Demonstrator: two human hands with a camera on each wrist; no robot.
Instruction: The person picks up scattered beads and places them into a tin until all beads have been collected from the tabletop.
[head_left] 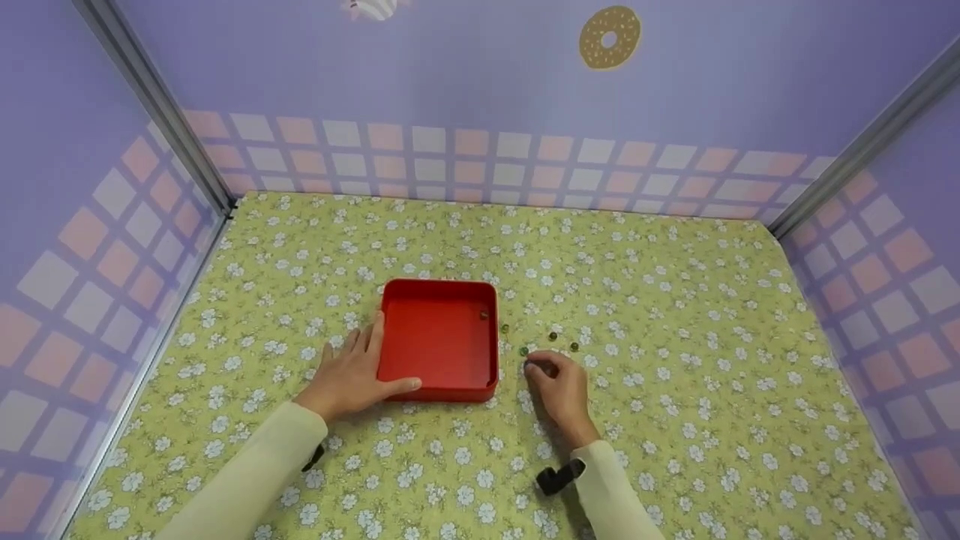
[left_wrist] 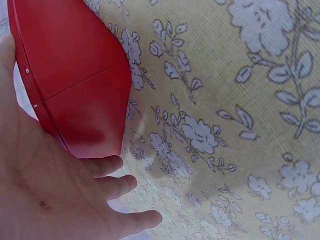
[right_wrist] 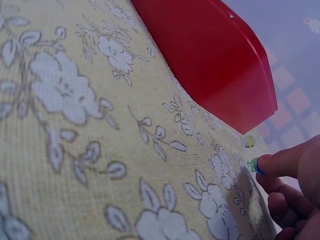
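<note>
A square red tray (head_left: 439, 391) lies on the cloth, with one small marble (head_left: 484, 315) inside by its right wall. My left hand (head_left: 352, 379) rests against the tray's left side, fingers straight and thumb across the front-left corner; the left wrist view shows the spread fingers beside the red wall. To the right of the tray, my right hand (head_left: 561, 390) pinches a blue marble (right_wrist: 258, 166) between thumb and index finger, low at the cloth. A green marble (head_left: 523, 351) sits just beyond those fingertips. Another marble (head_left: 505, 328) lies close to the tray's right wall.
Two dark marbles, one marble (head_left: 553, 337) and a second marble (head_left: 574, 346), lie beyond the right hand. The flowered yellow cloth (head_left: 712, 337) covers the tabletop. Purple panels (head_left: 480, 75) with a checked band stand at the back and both sides.
</note>
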